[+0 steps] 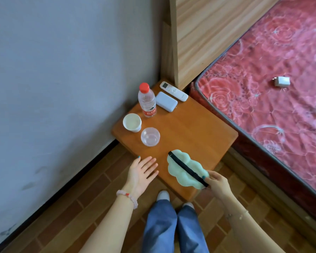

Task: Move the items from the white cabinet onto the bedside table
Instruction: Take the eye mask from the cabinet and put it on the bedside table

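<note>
At the near edge of a wooden bedside table (190, 125): a mint-green, cloud-shaped eye mask (179, 169).
Its long axis runs diagonally, far-left to near-right; the right hand (216, 183) pinches the near-right end, the left hand (140, 172) spread open alongside.

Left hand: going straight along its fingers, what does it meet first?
Likely the near edge of the bedside table, just ahead of the left hand. Height is unclear; it may pass above the top.

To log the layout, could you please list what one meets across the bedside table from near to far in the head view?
green eye mask → clear cup → paper cup → power bank → remote control. Water bottle omitted: order unclear.
</note>
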